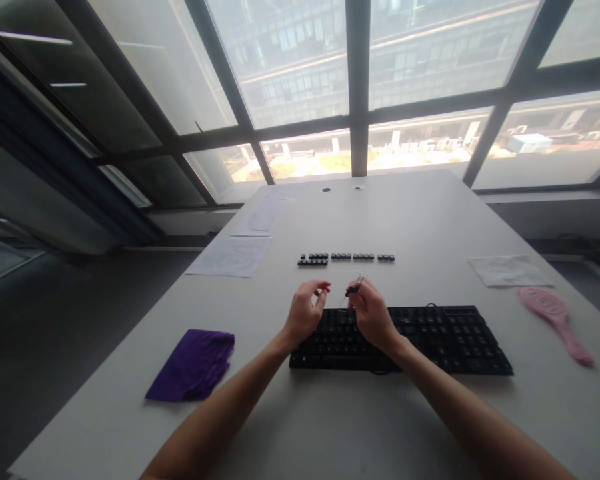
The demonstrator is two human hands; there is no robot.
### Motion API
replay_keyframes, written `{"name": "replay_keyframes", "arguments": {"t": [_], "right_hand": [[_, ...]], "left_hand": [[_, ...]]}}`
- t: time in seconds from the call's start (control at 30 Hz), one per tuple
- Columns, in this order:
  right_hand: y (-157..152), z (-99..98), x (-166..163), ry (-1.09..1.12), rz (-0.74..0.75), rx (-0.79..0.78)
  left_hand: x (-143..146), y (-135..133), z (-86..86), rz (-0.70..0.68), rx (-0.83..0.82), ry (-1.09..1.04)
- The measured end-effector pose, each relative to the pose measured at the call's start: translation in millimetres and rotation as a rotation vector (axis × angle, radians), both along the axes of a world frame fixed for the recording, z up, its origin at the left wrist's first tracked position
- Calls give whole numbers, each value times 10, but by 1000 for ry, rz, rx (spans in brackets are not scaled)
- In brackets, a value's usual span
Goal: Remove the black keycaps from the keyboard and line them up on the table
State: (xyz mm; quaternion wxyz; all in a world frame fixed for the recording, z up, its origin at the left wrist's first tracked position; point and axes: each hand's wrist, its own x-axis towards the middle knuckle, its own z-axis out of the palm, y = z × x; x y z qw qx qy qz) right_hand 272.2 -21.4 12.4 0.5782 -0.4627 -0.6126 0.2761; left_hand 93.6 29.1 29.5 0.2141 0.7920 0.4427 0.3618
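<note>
A black keyboard (445, 340) lies across the table in front of me. Above its upper left part, my right hand (373, 313) pinches a keycap puller (351, 291) with a small dark body and thin wires; whether a keycap is caught in it is too small to tell. My left hand (306, 310) hovers by the keyboard's left end, fingers loosely curled, thumb slightly apart, nothing visible between them. Beyond both hands stand short rows of loose black keycaps (313, 263), with further groups of keycaps (363, 257) to the right.
A folded purple cloth (193, 365) lies at the left. Printed paper sheets (233, 256) run along the table's left edge. On the right are a white cloth or wipe (509, 271) and a pink hairbrush (550, 310). The white table (405, 220) reaches back to large windows.
</note>
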Motion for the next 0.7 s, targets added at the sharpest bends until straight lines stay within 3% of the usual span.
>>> {"name": "replay_keyframes", "arguments": {"t": [0.13,0.33,0.57,0.7], "right_hand": [[-57,-62,46,-158,100,10],[-116,-182,41,-340,158,3],[-166,-236,31,-479,189,105],[-162,-238,55,-322,145,22]], "left_hand": [[82,-219,-161,-36,-87,7],[93,-213,-283,-36,-83,26],[68,-270,-234,-159,-14,228],[73,-323,-157,-223,21,305]]}}
